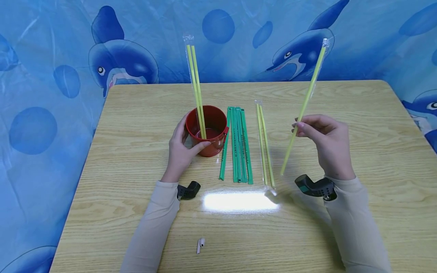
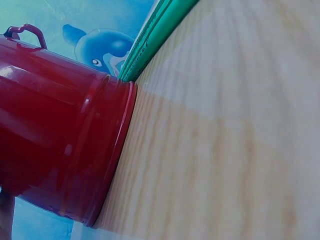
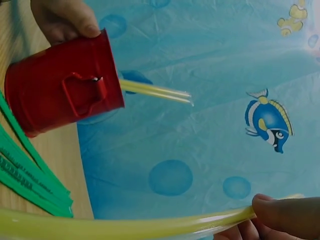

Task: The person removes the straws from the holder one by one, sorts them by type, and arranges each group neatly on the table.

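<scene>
My left hand (image 1: 182, 151) grips a small red bucket (image 1: 211, 148) from its left side, thumb at the near rim. The bucket stands upright, its side handle (image 3: 85, 95) seen in the right wrist view. Two yellow straws (image 1: 195, 79) in clear wrap lean inside it and rise well above the rim. Off to the right, my right hand (image 1: 327, 140) pinches another yellow straw (image 1: 308, 93) in clear wrap, held at a slant above the table. Two more wrapped yellow straws (image 1: 265, 146) lie on the table between the hands.
Several long, thin green printed packets (image 1: 240, 146) lie right of the bucket, one close against its base. A white earbud (image 1: 200, 244) is near the front of the wooden table (image 1: 129, 151). Behind hangs a blue dolphin-print sheet (image 1: 177, 22).
</scene>
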A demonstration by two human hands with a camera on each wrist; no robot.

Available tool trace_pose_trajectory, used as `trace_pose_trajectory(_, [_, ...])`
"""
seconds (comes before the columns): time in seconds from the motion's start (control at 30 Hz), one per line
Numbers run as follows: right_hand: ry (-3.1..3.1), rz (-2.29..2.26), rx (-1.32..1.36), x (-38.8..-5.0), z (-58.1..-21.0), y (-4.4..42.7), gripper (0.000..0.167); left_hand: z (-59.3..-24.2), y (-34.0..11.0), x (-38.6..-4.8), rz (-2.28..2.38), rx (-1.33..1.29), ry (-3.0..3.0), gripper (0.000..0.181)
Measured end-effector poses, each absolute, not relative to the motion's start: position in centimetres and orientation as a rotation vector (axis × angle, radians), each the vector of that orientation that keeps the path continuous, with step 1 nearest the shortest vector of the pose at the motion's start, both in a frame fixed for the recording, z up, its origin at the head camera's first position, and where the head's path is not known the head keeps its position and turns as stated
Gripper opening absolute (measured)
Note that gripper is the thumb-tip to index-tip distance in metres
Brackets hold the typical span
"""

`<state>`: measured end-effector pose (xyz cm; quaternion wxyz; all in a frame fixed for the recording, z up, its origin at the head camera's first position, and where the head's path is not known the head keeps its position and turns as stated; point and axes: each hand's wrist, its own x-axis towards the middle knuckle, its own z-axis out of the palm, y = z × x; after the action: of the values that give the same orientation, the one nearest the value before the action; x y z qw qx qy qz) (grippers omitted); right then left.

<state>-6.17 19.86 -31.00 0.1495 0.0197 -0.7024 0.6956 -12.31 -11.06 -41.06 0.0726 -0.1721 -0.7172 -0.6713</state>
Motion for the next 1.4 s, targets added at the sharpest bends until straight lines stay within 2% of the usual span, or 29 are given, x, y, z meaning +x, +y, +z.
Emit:
trace_pose_trajectory(0.27, [-2.129,1.990,0.032,-6.4,-32.0,20.6,0.019,-41.0,-11.1,-12.3,-2.002,-0.518,-2.164,0.081])
trace_pose_trajectory(0.93, [-2.439,1.948,-0.199,-8.3,-35.3,22.2,0.008,-40.8,-11.1,-12.2,-2.042,-0.499,-2.187,0.082])
trace_pose_trajectory(1.4, [-2.659,1.837,-0.281,-9.8,-37.9,23.1,0.028,-41.1,-11.1,-12.4,-2.003,-0.531,-2.169,0.081])
